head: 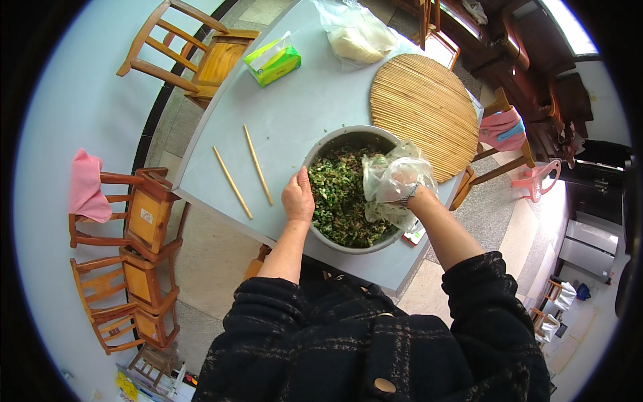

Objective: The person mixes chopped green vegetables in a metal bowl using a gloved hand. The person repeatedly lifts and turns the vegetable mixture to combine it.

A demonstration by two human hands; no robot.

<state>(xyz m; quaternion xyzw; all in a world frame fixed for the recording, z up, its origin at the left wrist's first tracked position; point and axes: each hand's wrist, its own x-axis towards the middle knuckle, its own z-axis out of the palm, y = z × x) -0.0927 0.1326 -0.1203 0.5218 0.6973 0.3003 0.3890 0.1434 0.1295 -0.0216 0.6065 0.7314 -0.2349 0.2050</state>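
Note:
A large round metal bowl (317,146) stands near the table's front edge. Chopped green vegetables mixed with what looks like minced meat (341,201) fill much of it. My left hand (298,196) holds the bowl's left rim, thumb on top and fingers hidden around the outer wall. Loose clear plastic, a bag or glove (378,173), covers my right hand (402,176), which is inside the bowl at its right side. Its fingers are hidden by the plastic and the filling. A watch (411,195) is on the right wrist.
A round slatted mat (424,110) lies right of the bowl, partly behind it. Two wooden sticks (258,166) (232,182) lie to the left. Farther back are a green tissue pack (274,63) and a plastic bag with pale dough-like contents (359,42). Wooden chairs (150,216) surround the table (311,100).

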